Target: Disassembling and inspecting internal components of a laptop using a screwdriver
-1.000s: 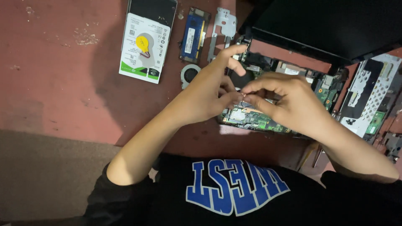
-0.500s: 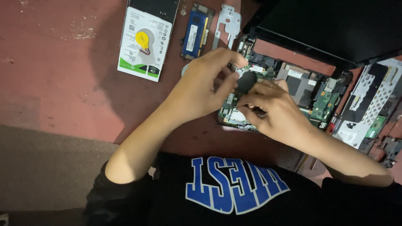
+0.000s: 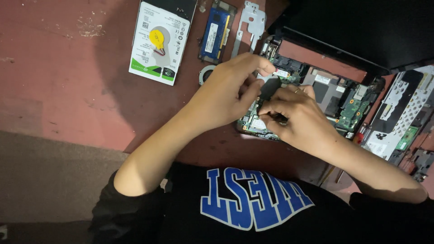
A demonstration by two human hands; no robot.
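Fingers (image 3: 266, 107) of the right hand (image 3: 298, 119) and left hand (image 3: 226, 92) pinch narrowly together on a small dark part (image 3: 267, 88) above the opened laptop's circuit board (image 3: 348, 110); a hard drive (image 3: 160, 43) lies far left on the counter (image 3: 58, 68).

Both hands (image 3: 266, 106) cover the circuit board's (image 3: 352, 108) near end and whatever they pinch.

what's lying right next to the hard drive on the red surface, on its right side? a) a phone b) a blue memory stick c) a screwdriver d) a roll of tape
b: a blue memory stick lies just right of the hard drive on the red surface, above the left hand.
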